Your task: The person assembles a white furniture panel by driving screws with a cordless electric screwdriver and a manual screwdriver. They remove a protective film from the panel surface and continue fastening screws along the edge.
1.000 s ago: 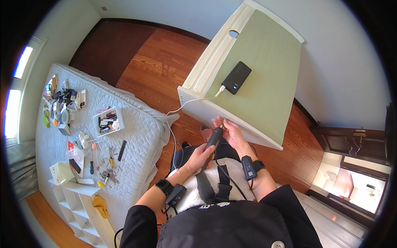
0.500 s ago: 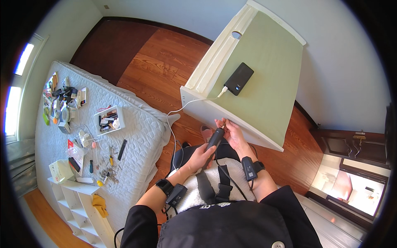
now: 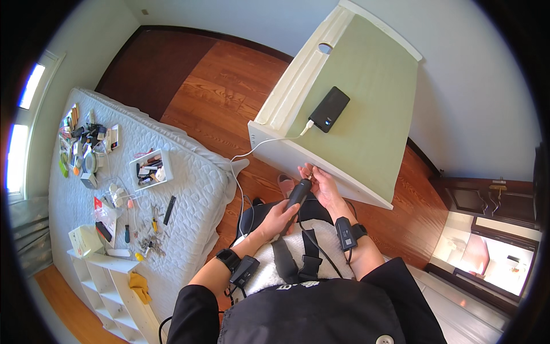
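Observation:
My left hand (image 3: 276, 219) is wrapped round the handle of a black, stick-shaped electric screwdriver (image 3: 299, 192), which points up and away from my lap. At its tip, my right hand (image 3: 324, 186) is closed, thumb and fingers pinched about the thin bit end. What else may lie between those fingertips is too small to make out. Both hands are close to the near white side of a piece of furniture (image 3: 315, 159) with a green top panel (image 3: 378, 97). A black power bank (image 3: 329, 109) lies on that panel, with a white cable (image 3: 266, 141) plugged into it.
On my left stands a bed with a white quilted cover (image 3: 197, 172). It carries a white box (image 3: 164, 182) of small items, a screwdriver (image 3: 127, 232), loose hardware and many tools. A white shelf unit (image 3: 106, 286) stands at the lower left. Dark cabinet doors (image 3: 481, 200) are at the right.
Both hands and the screwdriver keep nearly the same place and grip. The view has shifted very slightly.

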### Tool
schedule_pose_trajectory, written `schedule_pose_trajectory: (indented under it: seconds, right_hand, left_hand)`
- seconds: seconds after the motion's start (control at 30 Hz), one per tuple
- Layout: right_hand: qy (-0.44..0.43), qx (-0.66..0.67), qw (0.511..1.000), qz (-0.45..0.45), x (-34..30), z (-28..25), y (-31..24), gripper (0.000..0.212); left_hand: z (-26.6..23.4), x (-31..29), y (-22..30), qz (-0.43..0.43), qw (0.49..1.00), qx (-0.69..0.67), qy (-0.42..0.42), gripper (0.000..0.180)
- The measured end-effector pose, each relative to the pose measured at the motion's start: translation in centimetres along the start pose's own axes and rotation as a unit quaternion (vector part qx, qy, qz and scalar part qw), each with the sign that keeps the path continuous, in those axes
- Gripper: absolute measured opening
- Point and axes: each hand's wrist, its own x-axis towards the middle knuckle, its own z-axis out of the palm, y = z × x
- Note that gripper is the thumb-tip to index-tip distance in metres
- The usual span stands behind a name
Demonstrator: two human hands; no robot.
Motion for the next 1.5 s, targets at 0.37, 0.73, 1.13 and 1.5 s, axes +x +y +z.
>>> schedule_pose_trajectory:
  seconds: [0.37, 0.73, 1.13, 1.5]
  right_hand:
    - [-0.029, -0.002, 0.999, 0.039, -0.7, 0.36, -0.57, 0.029]
    - [-0.028, -0.002, 0.999, 0.033, -0.41, 0.21, -0.28, 0.03]
    - [-0.026, 0.005, 0.999, 0.026, -0.19, 0.23, -0.19, 0.031]
    - [-0.023, 0.009, 0.999, 0.02, 0.06, -0.02, 0.05, 0.031]
  left_hand:
    - [0.06, 0.03, -0.13, 0.0, 1.0, 0.004, 0.007, 0.033]
    - [0.03, 0.09, -0.25, 0.005, 1.0, 0.004, 0.01, 0.033]
    - [-0.07, 0.09, -0.17, 0.006, 1.0, 0.0, 0.009, 0.034]
    - [-0.08, 0.21, -0.2, 0.013, 1.0, -0.006, 0.012, 0.031]
